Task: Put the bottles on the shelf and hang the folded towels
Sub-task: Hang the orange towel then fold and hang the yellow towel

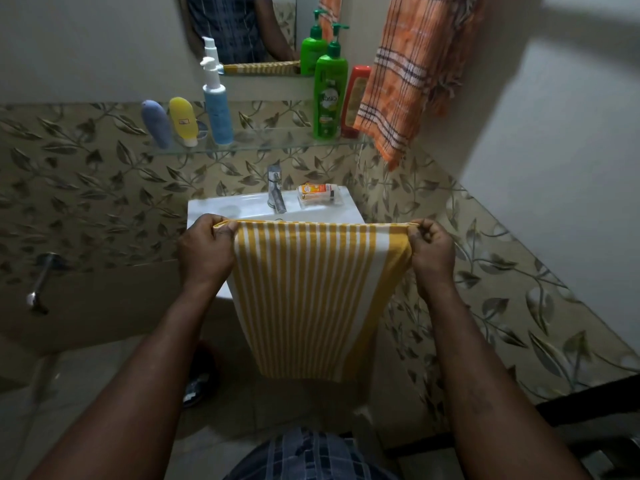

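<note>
Nearest, at the bottom edge, is a checked shirt, and both forearms reach forward from it. The left hand and right hand each pinch a top corner of the yellow striped towel. They hold it well apart, so its upper edge is pulled taut and level. The rest hangs flat in front of the sink, touching nothing that can be seen. It looks doubled over, so folding seems done and hanging it is what remains.

Up and to the right, the orange checked towel hangs already; what carries it is out of view. Its lower corner drapes past the right end of the glass shelf.

On that shelf stand five bottles. At the left are a blue-grey tube, a yellow tube and a blue pump bottle. At the right are a green pump bottle and, just beside it, a red bottle. No bottle shows anywhere else, so that half of the task looks finished.

Below the shelf the sink carries a tap and a small orange soap box. Above it a mirror doubles the pump bottles and the towel's edge. Leaf-patterned tiles cover the lower walls, with plain paint above. A second tap juts from the wall at the left. The room is dim and narrow.
</note>
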Available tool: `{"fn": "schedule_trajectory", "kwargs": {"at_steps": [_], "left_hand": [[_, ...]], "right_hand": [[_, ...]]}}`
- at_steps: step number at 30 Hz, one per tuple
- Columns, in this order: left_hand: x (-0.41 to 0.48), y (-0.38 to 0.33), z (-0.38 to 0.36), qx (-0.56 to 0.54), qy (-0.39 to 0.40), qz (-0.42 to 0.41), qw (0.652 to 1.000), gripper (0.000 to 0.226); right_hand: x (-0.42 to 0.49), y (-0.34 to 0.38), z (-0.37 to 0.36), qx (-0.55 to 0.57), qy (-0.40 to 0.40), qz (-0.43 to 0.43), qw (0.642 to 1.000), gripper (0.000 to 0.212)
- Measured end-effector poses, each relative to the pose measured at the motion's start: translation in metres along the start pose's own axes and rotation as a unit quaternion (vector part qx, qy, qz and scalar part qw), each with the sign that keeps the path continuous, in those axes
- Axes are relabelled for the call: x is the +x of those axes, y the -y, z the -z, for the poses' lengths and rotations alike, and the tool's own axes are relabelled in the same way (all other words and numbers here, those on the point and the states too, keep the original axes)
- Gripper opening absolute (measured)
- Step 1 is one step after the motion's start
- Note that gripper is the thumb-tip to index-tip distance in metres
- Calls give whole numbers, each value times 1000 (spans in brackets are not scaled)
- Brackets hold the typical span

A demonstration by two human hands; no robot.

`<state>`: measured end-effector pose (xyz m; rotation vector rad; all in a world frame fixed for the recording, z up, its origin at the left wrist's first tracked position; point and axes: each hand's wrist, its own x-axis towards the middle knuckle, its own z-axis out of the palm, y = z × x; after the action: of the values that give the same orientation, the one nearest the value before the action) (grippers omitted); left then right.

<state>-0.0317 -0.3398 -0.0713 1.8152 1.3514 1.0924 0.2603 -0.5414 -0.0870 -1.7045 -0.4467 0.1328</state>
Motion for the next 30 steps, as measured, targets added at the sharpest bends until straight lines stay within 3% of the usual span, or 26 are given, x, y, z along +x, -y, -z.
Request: {"fn": "schedule_trajectory", "kwargs": {"at_steps": [5,10,14,18,20,24,26,28,30], "left_hand": [[-6,-4,4,-51,42,-27,997,9],[-12,-18,19,-101,270,-115,951,18],[-14,-37,26,61,409,-152,898,47],[-20,-56,13,217,418,-151,869,43],[-27,-58,4,189,401,-102,890,39],[-46,-61,-7,-5,386,55,921,25],[-54,-67,-12,-47,406,56,911,24],[-60,-74,-16,-59,469,37,880,27],[-61,-80,-20,-14,532,-10,847,46]], "right_hand": [[5,-7,0,-13,-41,-33,999,8],[7,-7,1,-56,-148,-109,981,13],[10,-10,5,-76,-166,-124,975,12],[6,-8,3,-97,-174,-120,973,13],[-2,-6,2,-102,-179,-114,972,14],[-29,2,-6,-106,-142,-67,982,6],[-45,7,-12,-93,-104,-39,989,5],[-59,10,-17,-83,-74,-25,993,7],[-70,12,-21,-74,-35,-17,996,6]]}}
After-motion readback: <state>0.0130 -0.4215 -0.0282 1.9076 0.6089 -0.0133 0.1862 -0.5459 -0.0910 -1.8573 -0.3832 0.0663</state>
